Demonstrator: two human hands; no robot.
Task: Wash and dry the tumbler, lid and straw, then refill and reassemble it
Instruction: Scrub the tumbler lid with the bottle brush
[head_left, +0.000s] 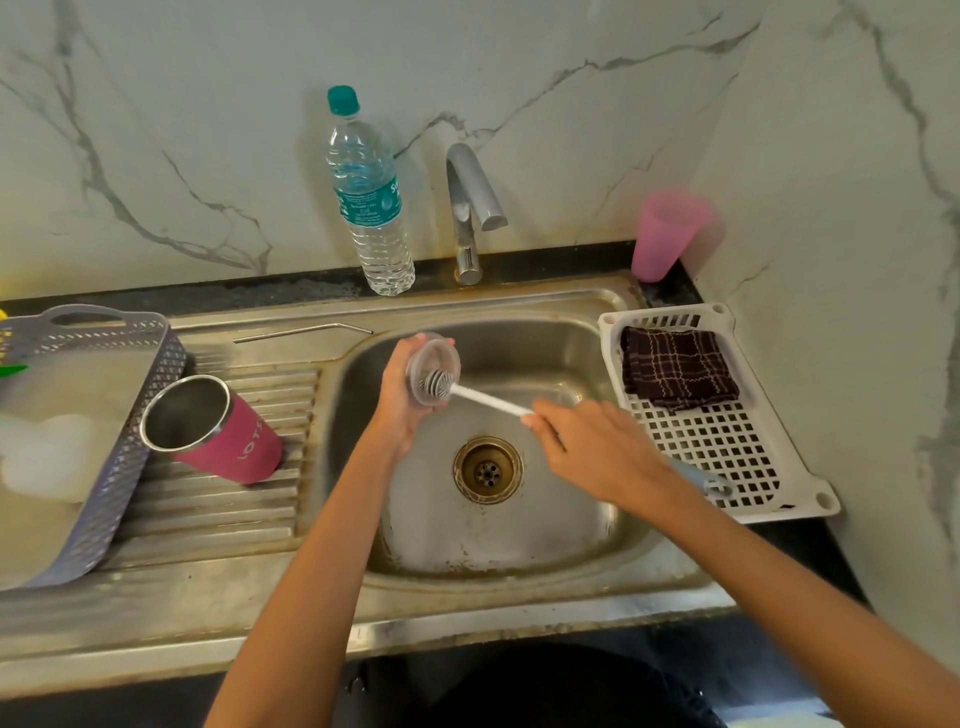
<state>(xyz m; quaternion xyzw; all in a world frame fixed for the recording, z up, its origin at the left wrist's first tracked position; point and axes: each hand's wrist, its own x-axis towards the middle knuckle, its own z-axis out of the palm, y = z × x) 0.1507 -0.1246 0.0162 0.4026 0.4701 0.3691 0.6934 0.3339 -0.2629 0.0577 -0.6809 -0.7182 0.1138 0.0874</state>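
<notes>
Over the steel sink basin (545, 525) my left hand (402, 402) grips a clear round lid (434, 364), its open side facing right. My right hand (597, 452) holds a white-handled bottle brush (485, 399); its grey bristle head sits inside the lid. The pink steel tumbler (218, 431) stands open-mouthed on the ribbed drainboard, leaning against a grey tray. A bent metal straw (304, 331) lies on the sink's back ledge. A water bottle (370, 197) with a teal cap stands by the wall.
The tap (470, 208) rises behind the basin, with no water seen running. A white slotted tray (727, 452) on the right holds a folded dark checked cloth (678, 368). A pink plastic cup (667, 234) stands in the back corner. The grey perforated tray (124, 467) sits at left.
</notes>
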